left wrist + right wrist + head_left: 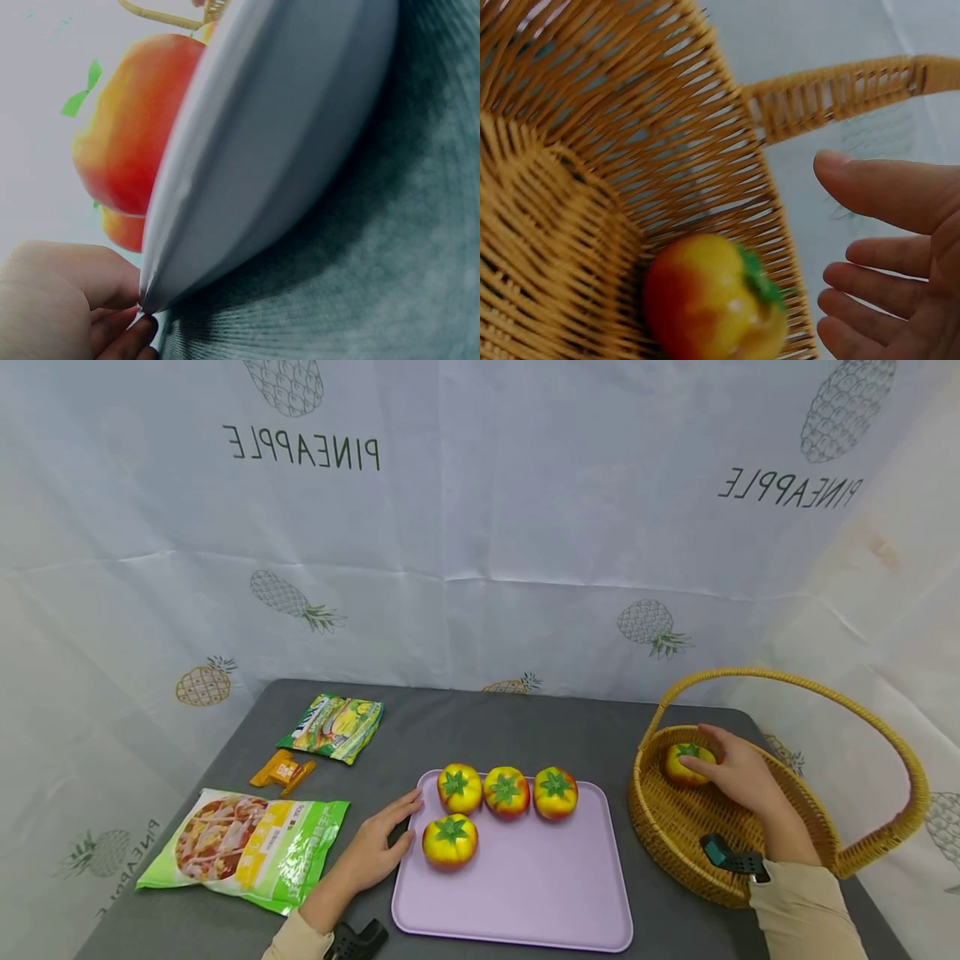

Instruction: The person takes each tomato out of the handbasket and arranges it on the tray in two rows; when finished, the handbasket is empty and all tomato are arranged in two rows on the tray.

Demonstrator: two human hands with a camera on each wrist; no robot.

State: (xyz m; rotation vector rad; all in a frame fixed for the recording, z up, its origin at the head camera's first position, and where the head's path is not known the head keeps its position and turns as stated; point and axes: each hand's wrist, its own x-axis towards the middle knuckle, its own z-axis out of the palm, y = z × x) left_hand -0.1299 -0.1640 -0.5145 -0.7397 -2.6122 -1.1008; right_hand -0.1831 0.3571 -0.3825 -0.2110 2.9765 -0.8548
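Observation:
My left hand (372, 852) rests its fingertips on the left rim of a lilac tray (540, 893). In the left wrist view, the thumb and fingers (112, 276) meet the tray's edge. Several yellow-red toy persimmons (450, 841) with green leafy tops sit on the tray, three in a row along the far side. Over at the right, my right hand (738, 772) reaches into a wicker basket (697, 872), beside a single persimmon (712, 300) lying against the wall. The right wrist view shows its thumb and fingers (877, 277) spread, apart from that fruit.
On the left lie a green food bag (247, 847), a small orange-wrapped snack (282, 772) and a flat green-yellow packet (333, 727). The basket's tall handle (780, 673) arches above its right side. A pineapple-print cloth (480, 527) hangs behind the dark table (442, 714).

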